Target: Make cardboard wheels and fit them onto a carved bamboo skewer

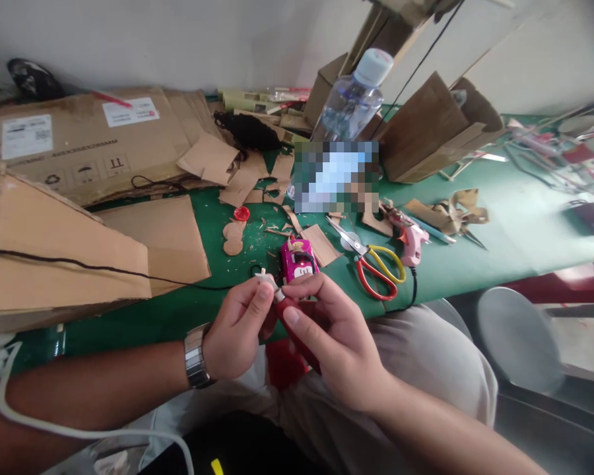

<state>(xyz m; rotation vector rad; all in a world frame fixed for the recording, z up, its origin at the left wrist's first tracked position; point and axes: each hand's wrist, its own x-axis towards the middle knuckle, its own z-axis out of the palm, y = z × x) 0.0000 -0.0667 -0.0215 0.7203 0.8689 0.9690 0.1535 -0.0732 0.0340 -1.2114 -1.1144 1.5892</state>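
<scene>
My left hand [237,323], with a metal-banded watch [196,356] on its wrist, pinches a small white piece [265,280] between thumb and fingers. A black cord [178,280] runs to it from the left. My right hand [334,336] is closed around a dark red handle [301,340] with a silver metal collar [278,295]. The collar meets the white piece; the tool's tip is hidden, so its kind is unclear. Just beyond the fingertips sits a magenta box [292,254] with a glowing red light. Scissors [371,260] with red and yellow handles lie right of it.
Cardboard sheets [168,231] and a large printed carton [89,148] cover the left of the green table [475,257]. A water bottle [351,99], an open cardboard box [426,132] and a pink glue gun [412,241] stand or lie beyond. A stool [519,336] is at right.
</scene>
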